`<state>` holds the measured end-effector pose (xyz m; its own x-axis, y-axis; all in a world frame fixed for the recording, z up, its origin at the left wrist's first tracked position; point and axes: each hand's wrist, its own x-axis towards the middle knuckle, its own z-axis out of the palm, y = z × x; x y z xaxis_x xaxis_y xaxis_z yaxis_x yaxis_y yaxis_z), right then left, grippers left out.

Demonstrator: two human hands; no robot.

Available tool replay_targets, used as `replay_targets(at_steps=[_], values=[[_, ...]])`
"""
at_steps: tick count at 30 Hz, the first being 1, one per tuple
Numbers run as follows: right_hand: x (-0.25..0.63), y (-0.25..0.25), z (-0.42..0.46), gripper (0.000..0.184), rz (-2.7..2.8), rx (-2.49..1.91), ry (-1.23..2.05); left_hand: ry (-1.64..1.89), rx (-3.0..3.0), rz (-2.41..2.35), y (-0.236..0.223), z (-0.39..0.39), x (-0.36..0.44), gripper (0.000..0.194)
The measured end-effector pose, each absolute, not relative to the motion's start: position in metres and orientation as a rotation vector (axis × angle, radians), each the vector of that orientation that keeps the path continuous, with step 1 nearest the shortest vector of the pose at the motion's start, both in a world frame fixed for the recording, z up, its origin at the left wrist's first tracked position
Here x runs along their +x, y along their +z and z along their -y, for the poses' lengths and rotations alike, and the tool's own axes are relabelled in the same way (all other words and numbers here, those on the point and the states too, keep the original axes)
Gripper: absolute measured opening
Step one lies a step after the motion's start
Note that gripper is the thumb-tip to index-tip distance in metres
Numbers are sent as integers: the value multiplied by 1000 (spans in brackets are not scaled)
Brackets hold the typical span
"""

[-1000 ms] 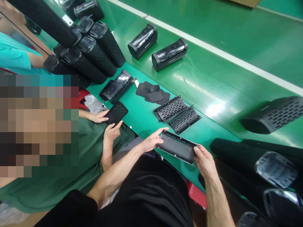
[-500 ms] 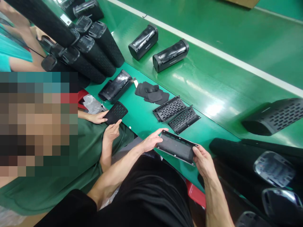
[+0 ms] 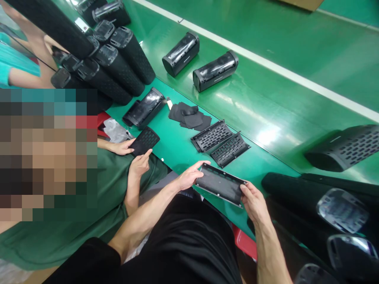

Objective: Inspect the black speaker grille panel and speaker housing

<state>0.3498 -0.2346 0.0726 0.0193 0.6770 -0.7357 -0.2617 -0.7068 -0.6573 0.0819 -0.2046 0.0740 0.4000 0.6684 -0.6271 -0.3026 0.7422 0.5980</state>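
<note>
Panel: flat black speaker panel point(image 3: 220, 184), held between both hands over the green bench point(image 3: 177, 165); seems light, stiff; take by edges.
Left hand point(image 3: 189, 176): gripping its left end.
Right hand point(image 3: 254, 204): gripping its right end.
Nearby: perforated grille panels point(image 3: 211, 136).

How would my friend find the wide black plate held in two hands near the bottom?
On the shiny green workbench, near the front edge, a person in black holds a flat black panel between the left hand and right hand. Unlike the two slotted panels lying just beyond it, its upward face looks smooth, with no slots.
</note>
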Motion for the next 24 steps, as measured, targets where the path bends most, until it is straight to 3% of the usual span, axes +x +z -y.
replay_targets(at_steps=[8,19,21,24], values=[[355,60,241,42,535,-1664,1728,658,391,-1021,72,204,84,62],[340,82,230,40,463,-1523,1783,702,250,-985,72,201,77,69],[336,88,226,40,419,-1462,1784,755,206,-941,74,201,72,75],[328,100,217,40,372,-1380,1773,878,218,-805,76,200,67,98]])
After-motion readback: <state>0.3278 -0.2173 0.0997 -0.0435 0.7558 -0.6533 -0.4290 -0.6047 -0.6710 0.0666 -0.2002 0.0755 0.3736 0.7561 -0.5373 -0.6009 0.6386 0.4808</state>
